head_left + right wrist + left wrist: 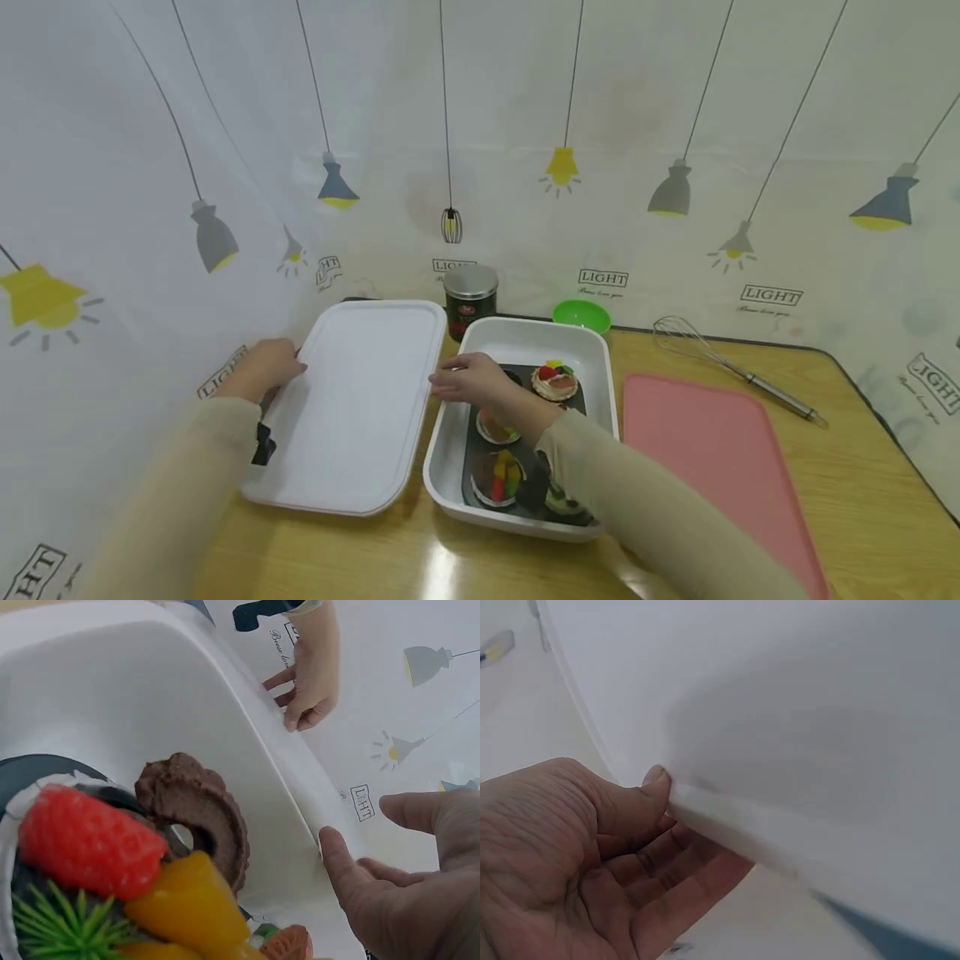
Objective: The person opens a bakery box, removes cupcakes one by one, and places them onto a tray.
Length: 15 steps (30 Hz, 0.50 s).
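Observation:
My left hand (264, 368) grips the left edge of a white rectangular lid (348, 408), its thumb (658, 778) on top and the fingers underneath. The right hand (483, 387) reaches across a deep white rectangular box (543, 333) to the lid's right edge. In the right wrist view its thumb and fingers are spread, with fingertips close to the lid and box rim; contact is unclear. Inside the box sits a dark baking pan (576, 403) with several fruit-topped tarts (555, 382). A chocolate doughnut-shaped piece (214, 821) shows close up there.
Behind the box stand a dark tin (471, 304) with a silver lid and a green bowl (582, 315). At right lie a pink tray (705, 458) and a wire whisk (738, 372). A lamp-printed white sheet (510, 108) hangs behind the wooden table (420, 554).

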{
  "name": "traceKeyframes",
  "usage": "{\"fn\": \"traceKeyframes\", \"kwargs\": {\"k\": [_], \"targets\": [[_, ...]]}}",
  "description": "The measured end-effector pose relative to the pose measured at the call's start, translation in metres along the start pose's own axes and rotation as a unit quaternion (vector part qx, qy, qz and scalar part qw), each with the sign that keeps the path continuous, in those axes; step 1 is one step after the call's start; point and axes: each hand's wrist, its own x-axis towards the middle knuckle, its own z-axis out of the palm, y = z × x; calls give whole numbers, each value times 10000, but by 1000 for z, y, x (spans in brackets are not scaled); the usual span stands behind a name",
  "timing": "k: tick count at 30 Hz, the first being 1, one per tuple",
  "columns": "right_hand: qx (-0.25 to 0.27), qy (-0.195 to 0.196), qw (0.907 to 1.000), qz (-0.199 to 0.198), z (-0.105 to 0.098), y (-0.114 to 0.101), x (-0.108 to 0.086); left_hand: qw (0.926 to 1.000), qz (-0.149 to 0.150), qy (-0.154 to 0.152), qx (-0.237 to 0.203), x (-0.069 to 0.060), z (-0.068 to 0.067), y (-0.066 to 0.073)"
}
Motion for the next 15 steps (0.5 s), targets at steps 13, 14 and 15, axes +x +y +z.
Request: {"fn": "traceKeyframes", "kwargs": {"k": [13, 14, 15], "targets": [[-955, 126, 9902, -1015, -63, -5, -40, 9891, -240, 1159, 878, 17, 36, -5], [-1172, 159, 9855, -1217, -71, -5, -47, 9893, -176, 1153, 878, 18, 35, -3], [-1420, 211, 9794, -1423, -79, -5, -53, 9900, -115, 1133, 832, 19, 33, 0]]}}
